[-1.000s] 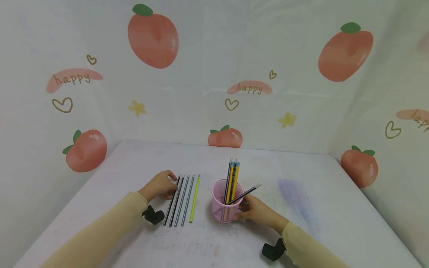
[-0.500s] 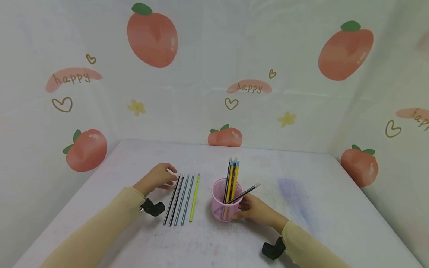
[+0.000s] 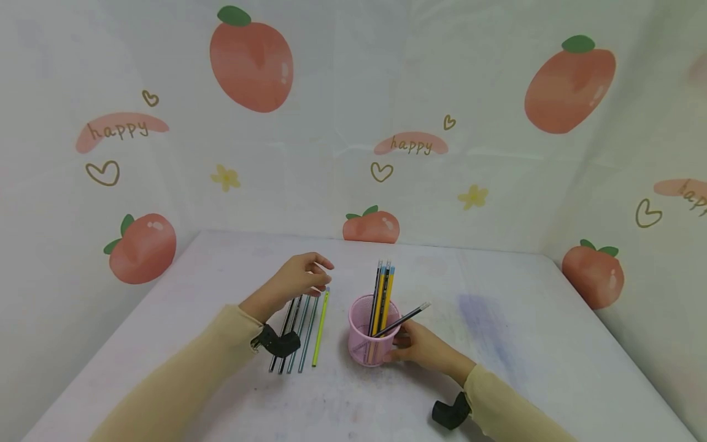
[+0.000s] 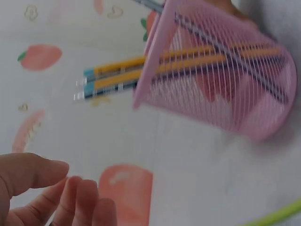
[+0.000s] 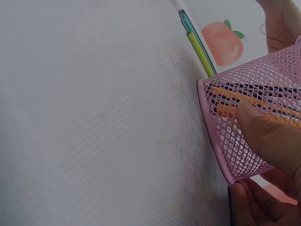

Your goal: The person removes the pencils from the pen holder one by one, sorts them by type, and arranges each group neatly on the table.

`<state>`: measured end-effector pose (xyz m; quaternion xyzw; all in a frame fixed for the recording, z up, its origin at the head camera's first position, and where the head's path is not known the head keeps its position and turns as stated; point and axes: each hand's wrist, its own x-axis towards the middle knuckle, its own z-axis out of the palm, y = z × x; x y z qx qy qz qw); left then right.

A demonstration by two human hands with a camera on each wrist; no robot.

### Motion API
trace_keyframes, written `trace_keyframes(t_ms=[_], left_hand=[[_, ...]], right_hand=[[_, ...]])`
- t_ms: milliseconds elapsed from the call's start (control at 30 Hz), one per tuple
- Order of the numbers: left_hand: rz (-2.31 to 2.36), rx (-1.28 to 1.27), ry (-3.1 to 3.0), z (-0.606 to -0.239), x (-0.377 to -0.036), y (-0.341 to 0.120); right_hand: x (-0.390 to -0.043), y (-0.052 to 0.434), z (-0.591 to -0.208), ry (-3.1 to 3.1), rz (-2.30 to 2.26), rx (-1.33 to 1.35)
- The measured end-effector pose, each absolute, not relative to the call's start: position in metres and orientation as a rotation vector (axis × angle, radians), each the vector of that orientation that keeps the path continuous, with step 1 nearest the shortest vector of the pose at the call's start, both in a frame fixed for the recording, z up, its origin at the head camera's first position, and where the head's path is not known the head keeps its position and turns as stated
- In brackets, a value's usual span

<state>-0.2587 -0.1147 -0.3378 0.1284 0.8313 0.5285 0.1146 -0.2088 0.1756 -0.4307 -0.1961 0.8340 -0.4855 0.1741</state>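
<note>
Pencils (image 3: 309, 336) lie in a row on one side of a mesh cup and stand in the cup itself, with a printed backdrop of peaches and "happy" lettering (image 3: 326, 184) rising behind. Below it spreads the white worktop (image 3: 552, 344), smudged with blue at the right.

Of the two hands, the left hand (image 3: 293, 279) hangs above the far ends of the row, fingers loosely bent and nothing between them. The right hand (image 3: 428, 351) grips the cup low on its side, thumb against the mesh.

That pink mesh cup (image 3: 356, 341) stands upright near the green end of the row. Inside, two yellow pencils (image 3: 389, 288) and two black ones (image 3: 376, 288) rise close together; another dark pencil (image 3: 409, 314) slants across the rim toward the right hand.

In the row are two black pencils, two grey-blue ones and, nearest the cup, a yellow-green pencil (image 3: 321, 329).

My reading is that the step in hand is tending the row while the cup is steadied. If the yellow-green pencil is wanted, the move calls for lowering the left fingertips onto its far end and pinching just that one.
</note>
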Motion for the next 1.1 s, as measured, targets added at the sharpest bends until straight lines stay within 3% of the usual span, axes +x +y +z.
trace_keyframes(t_ms=[467,1100], left_hand=[[1.63,0.646,2.346,-0.323,-0.241,-0.058],[1.562,0.6,2.299,-0.334,-0.239,-0.038]], right_hand=[[-0.209,0.176,-0.43,2.359,-1.389,-0.59],[-0.209,0.176,-0.429,2.34,-1.396,-0.59]])
